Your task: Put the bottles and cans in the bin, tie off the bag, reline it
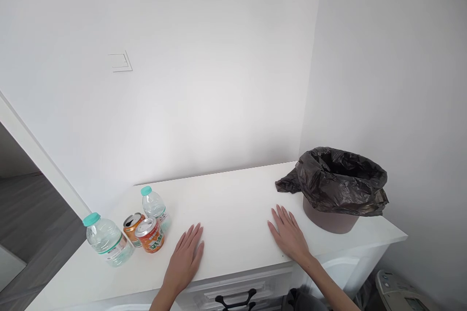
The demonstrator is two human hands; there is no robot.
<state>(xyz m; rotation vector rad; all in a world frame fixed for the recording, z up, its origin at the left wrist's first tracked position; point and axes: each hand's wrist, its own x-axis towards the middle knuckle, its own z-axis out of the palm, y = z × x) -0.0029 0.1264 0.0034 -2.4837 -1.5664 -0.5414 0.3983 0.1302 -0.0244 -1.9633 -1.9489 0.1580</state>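
My left hand lies flat on the white cabinet top, palm down, with nothing in it. Just left of it stand two orange cans, the front one upright beside the rear one. A small clear bottle with a teal cap is behind them, and a larger clear bottle with a teal cap is at the far left. My right hand also rests flat, fingers spread, holding nothing. Right of it is a brownish bin lined with a black plastic bag.
White walls rise behind and to the right, with a switch plate at upper left. Drawers with black handles face the front. A light-coloured appliance stands low at the right. Dark flooring shows at the left.
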